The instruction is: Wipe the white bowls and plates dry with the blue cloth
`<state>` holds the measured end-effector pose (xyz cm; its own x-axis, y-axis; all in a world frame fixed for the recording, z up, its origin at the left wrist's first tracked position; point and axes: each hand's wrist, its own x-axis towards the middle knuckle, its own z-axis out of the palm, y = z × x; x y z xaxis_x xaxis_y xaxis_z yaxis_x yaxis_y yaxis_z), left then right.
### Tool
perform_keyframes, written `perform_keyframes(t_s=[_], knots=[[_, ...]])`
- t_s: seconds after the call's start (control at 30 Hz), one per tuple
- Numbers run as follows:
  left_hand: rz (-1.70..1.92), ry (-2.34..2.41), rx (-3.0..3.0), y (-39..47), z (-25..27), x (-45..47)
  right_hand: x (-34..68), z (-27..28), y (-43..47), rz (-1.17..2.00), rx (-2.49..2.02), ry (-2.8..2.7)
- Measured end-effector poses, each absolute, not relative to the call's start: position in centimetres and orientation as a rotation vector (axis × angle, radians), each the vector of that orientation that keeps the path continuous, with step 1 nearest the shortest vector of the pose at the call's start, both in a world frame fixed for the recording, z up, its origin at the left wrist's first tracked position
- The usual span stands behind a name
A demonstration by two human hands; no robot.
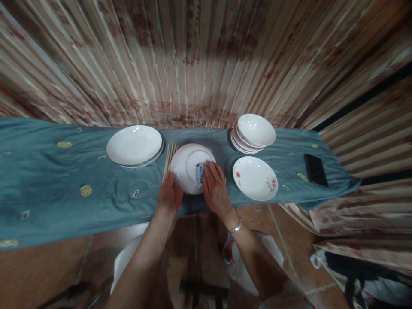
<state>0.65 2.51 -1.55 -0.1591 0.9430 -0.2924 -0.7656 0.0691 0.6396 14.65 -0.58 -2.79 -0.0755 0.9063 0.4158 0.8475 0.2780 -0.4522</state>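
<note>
Dish (184, 175) between hands at frame centre, underside showing; left hand (170, 194) grips its rim; right hand (215, 184) presses blue cloth (199, 172) to it; tablecloth (109, 197) edge below, broader cloth left.

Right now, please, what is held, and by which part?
Left hand: upturned dish, by its left rim; right hand: bluish cloth, by its right side.

Black phone (316, 170) flat near right end of patterned blue-green tablecloth (48, 180). Pleated curtain (206, 73), reddish print, behind. Brown tiled floor (41, 270) below.
</note>
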Motion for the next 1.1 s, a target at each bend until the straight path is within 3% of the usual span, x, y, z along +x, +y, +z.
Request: perform_keyframes(t_s=[1.1], knots=[[1.499, 0.847, 0.434, 2.2, -2.2, 0.3, 12.7, -1.6, 0.2, 0.114, -1.281, -2.031]])
